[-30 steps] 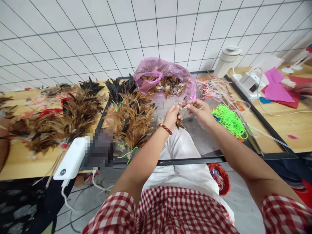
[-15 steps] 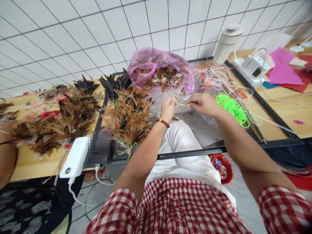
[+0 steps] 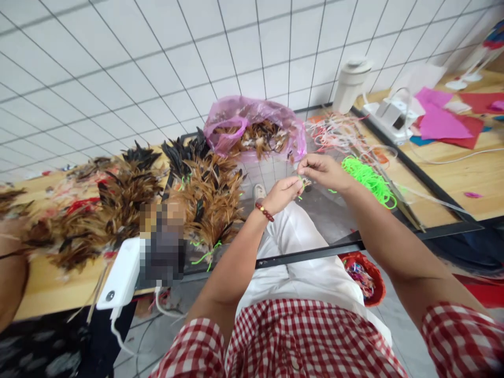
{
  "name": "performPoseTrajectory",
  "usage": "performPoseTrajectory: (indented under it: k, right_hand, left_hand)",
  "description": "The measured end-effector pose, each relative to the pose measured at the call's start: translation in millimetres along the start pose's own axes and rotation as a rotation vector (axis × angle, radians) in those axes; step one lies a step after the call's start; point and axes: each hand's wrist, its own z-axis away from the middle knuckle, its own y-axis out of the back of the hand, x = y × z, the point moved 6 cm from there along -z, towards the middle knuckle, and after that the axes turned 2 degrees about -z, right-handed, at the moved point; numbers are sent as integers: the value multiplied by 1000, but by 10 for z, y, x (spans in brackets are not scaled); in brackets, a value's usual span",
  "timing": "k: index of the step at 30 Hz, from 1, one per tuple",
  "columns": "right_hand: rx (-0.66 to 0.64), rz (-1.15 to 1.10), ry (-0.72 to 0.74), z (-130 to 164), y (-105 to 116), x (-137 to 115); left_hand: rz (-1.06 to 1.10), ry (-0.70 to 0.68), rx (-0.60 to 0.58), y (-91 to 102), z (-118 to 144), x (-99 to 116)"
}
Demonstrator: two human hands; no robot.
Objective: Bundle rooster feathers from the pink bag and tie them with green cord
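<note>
My left hand (image 3: 284, 193), with a dark red bead bracelet on its wrist, is closed in a pinch above my lap. A thin green cord (image 3: 301, 183) loops at its fingertips. Beside them shows a small brown and white feather bit (image 3: 307, 181); the rest of what the fingers hold is hidden. My right hand (image 3: 322, 172) is closed too, its fingertips pinching close above the left ones. A short green end pokes out below its palm. Left of my hands lies a pile of brown feathers (image 3: 214, 197); a heap of green cord (image 3: 368, 181) lies to the right.
A pink plastic bag (image 3: 295, 137) of feathers stands at the back. Right of it are pale strips (image 3: 334, 134), a white bottle (image 3: 352, 84) and a power strip (image 3: 388, 123). A power bank (image 3: 120, 275) lies at left front, near another person's arm (image 3: 11, 268). Below sits a red basket (image 3: 380, 283).
The cord was stretched between my separated hands. Now both hands are close together, the left moved right, and the cord loops at the left fingertips. The view has shifted slightly.
</note>
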Motion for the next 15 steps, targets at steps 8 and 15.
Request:
performPoseTrajectory:
  k: [8,15]
  right_hand:
    - [176,-68,-105,6,-39,166]
    - [108,-161,-153,25,-183,259]
  left_hand:
    - [444,176,76,-19,-11,-18]
    - [586,460,43,-165,36,-13]
